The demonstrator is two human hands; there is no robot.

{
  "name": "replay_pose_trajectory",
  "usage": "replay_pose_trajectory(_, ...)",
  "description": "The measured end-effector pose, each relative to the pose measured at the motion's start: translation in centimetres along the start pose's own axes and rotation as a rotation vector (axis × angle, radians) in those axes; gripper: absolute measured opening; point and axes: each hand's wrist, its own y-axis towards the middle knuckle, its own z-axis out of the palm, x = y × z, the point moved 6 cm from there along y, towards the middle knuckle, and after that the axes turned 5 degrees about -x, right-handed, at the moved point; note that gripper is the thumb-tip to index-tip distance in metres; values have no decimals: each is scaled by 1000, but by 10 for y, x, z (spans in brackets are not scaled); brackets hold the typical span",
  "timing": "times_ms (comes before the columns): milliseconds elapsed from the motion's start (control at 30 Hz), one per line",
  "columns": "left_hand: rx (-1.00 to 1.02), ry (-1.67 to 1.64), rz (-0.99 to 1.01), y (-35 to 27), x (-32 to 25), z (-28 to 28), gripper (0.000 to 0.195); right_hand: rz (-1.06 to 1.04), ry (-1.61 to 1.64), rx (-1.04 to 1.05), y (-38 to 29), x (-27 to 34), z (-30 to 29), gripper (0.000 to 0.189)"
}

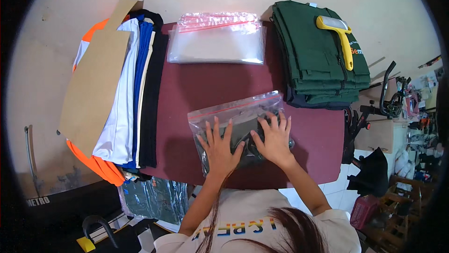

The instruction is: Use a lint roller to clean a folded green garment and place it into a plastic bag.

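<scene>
A clear zip-lock plastic bag (242,107) with a red seal strip lies slightly askew near the front of the table, a folded dark garment (242,130) inside it. Flat on the bag's left part rests my left hand (221,147), fingers spread. My right hand (273,137) presses on the right part, its fingertips just below the seal strip. Neither hand grips anything. Much of the garment is hidden under both hands. Beyond the bag, a stack of clear zip-lock bags (217,44) lies at the table's far edge.
Folded dark green garments (312,49) are stacked at the right, topped by a yellow-handled lint roller (345,47). At the left stand folded clothes (119,112) under a brown cardboard sheet (94,88). The maroon tabletop (210,81) meets a wall. A bagged garment (154,197) sits below the left front edge.
</scene>
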Motion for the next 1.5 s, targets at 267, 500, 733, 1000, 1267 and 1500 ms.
replay_pose_trajectory(267, 136, 176, -178, 2, 28, 30, 53, -36, -117, -15, 10, 1, 18, 48)
replay_pose_trajectory(500, 71, 177, -130, -4, 33, 43, 52, -33, -142, -68, 3, -5, 32, 47)
replay_pose_trajectory(733, 37, 187, -99, -3, 36, 54, 50, -5, -149, -27, -2, -11, 51, 47)
replay_pose_trajectory(1000, 38, 187, -106, -5, 40, 61, 49, 0, -173, -18, -6, -17, 63, 45)
replay_pose_trajectory(1267, 5, 250, -88, -4, 40, 62, 50, 1, -164, -41, -6, -17, 63, 46)
replay_pose_trajectory(1500, -47, 219, -78, 0, 43, 60, 50, -27, -164, -140, -1, -16, 60, 46)
